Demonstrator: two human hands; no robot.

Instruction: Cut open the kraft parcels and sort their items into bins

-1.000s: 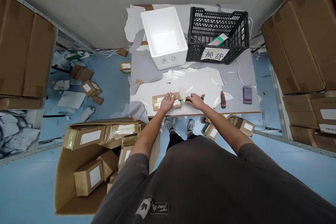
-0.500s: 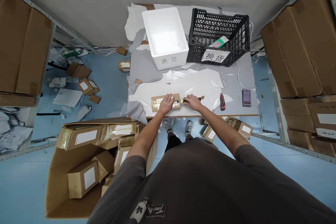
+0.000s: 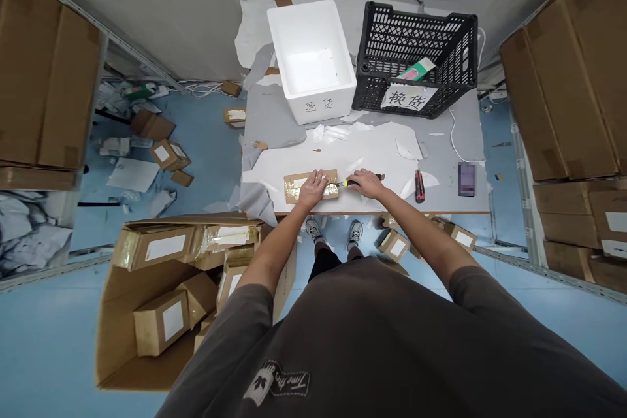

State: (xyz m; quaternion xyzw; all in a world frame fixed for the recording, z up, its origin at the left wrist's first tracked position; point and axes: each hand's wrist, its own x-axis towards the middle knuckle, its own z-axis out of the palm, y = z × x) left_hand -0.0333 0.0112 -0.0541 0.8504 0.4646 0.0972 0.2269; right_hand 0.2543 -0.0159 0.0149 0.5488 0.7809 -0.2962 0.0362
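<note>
On the table's near side lies a small cardboard box [image 3: 292, 190] wrapped in shiny tape. My left hand [image 3: 313, 189] rests on top of it, fingers stretched over the taped face. My right hand [image 3: 367, 183] is closed round a yellow-and-black utility knife [image 3: 351, 183]. The knife points left, and its tip is at the box's right end; whether the blade touches the tape cannot be made out. A red-and-black tool [image 3: 420, 187] lies farther right on the table.
Behind the work area stand a white foam box [image 3: 321, 106] and a black plastic crate [image 3: 416, 68] holding a green-and-pink packet. A phone-like purple rectangle [image 3: 467, 179] lies at right. A large carton [image 3: 110, 333] of small parcels stands at lower left; shelves with cartons flank both sides.
The knife and my right hand have drawn slightly to the right, away from the box's end, showing more of the yellow part. My left hand stays on the box. The whole view has shifted a little.
</note>
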